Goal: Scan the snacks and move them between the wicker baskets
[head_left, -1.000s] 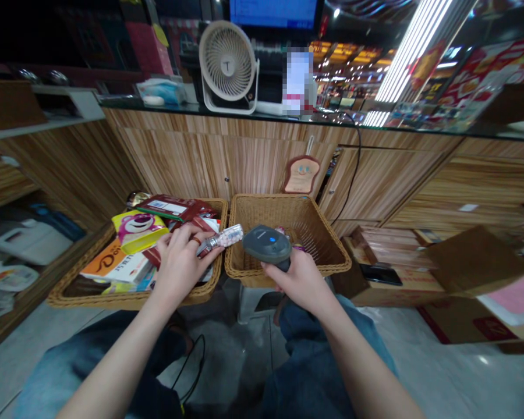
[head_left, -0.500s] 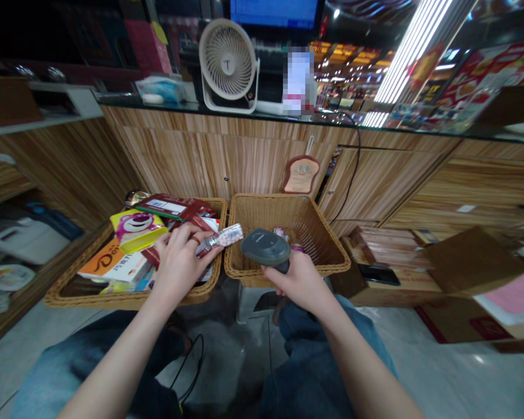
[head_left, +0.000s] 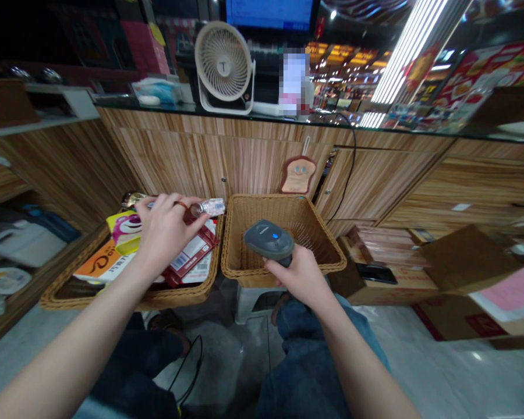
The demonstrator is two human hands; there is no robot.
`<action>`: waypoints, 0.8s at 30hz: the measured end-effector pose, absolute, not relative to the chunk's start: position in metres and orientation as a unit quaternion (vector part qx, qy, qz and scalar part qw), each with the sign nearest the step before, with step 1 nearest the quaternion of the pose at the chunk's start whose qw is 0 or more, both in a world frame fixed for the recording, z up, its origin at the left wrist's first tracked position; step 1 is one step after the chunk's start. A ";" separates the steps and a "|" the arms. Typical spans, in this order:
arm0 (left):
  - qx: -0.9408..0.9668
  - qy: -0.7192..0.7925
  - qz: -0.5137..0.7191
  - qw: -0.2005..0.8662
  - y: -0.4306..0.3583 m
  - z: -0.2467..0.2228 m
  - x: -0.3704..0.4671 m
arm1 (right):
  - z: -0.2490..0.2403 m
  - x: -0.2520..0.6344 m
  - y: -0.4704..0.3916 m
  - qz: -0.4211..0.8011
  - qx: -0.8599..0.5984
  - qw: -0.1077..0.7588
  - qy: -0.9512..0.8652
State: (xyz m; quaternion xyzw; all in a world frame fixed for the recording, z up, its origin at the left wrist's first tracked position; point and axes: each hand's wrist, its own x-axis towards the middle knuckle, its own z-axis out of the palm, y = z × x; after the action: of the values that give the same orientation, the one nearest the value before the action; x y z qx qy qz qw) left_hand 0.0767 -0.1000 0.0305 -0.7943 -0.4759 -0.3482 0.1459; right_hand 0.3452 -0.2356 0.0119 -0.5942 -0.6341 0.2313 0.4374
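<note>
My left hand [head_left: 163, 227] is closed on a small clear candy bottle [head_left: 212, 206] with pale pink contents, its labelled end pointing right. That hand is over the left wicker basket [head_left: 174, 297], which holds several packages. Among them are an orange and white Dove chocolate box [head_left: 98, 262], a yellow and purple package [head_left: 124, 230] and a dark red package [head_left: 191, 259]; the hand and forearm hide part of them. My right hand [head_left: 299, 270] grips a dark grey barcode scanner [head_left: 268, 240] by its handle, with a blue light lit on top. The scanner's head is over the right wicker basket [head_left: 283, 270].
A white stool [head_left: 244, 305] stands beneath the right basket. Behind are wooden cabinets [head_left: 170, 154] with a toast-shaped hanging ornament [head_left: 298, 174]. A white fan [head_left: 224, 64] sits on the glass counter. At right, a phone [head_left: 376, 273] lies on a carton near an open cardboard box [head_left: 458, 314].
My left hand has moved up and left with the candy bottle, away from the scanner. The dark red package now shows lower in the left basket. A blue light now shows on the scanner.
</note>
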 end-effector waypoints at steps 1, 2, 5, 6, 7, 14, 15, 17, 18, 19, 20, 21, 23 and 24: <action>-0.798 -0.480 -0.336 0.141 -0.090 0.038 0.080 | 0.012 0.345 -0.235 0.229 -0.594 0.441 -0.633; -0.804 -0.483 -0.320 0.135 -0.079 0.045 0.083 | 0.011 0.346 -0.235 0.227 -0.593 0.444 -0.632; -0.815 -0.507 -0.242 0.138 -0.050 0.061 0.096 | 0.011 0.347 -0.234 0.228 -0.588 0.454 -0.629; -0.818 -0.518 -0.204 0.143 -0.041 0.065 0.100 | 0.011 0.348 -0.234 0.230 -0.586 0.457 -0.628; -0.822 -0.527 -0.163 0.146 -0.034 0.067 0.104 | 0.012 0.349 -0.234 0.231 -0.586 0.460 -0.626; -0.828 -0.549 -0.007 0.112 0.000 0.073 0.118 | 0.016 0.366 -0.235 0.250 -0.616 0.466 -0.584; -0.825 -0.553 -0.006 0.114 0.002 0.074 0.119 | 0.016 0.369 -0.235 0.254 -0.619 0.470 -0.576; -0.822 -0.556 -0.024 0.121 0.004 0.074 0.121 | 0.016 0.375 -0.236 0.257 -0.626 0.479 -0.559; -0.823 -0.553 -0.037 0.124 0.004 0.074 0.122 | 0.017 0.378 -0.236 0.257 -0.632 0.486 -0.547; -0.827 -0.545 -0.050 0.125 0.003 0.074 0.125 | 0.017 0.381 -0.237 0.255 -0.637 0.493 -0.535; -0.835 -0.532 -0.060 0.124 0.002 0.072 0.129 | 0.018 0.383 -0.237 0.254 -0.639 0.501 -0.525; -0.845 -0.516 -0.064 0.120 0.001 0.070 0.134 | 0.019 0.385 -0.237 0.253 -0.639 0.510 -0.518; -0.868 -0.481 -0.058 0.110 -0.002 0.064 0.148 | 0.021 0.389 -0.238 0.242 -0.635 0.528 -0.510; -0.882 -0.458 -0.054 0.101 -0.003 0.059 0.158 | 0.021 0.390 -0.238 0.234 -0.634 0.535 -0.507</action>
State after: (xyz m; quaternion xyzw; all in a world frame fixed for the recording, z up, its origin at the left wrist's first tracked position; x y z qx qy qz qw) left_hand 0.1578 -0.0031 0.0591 -0.8817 -0.4576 -0.0537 0.1013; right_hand 0.3905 -0.2380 0.0215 -0.6342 -0.5068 0.2344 0.5347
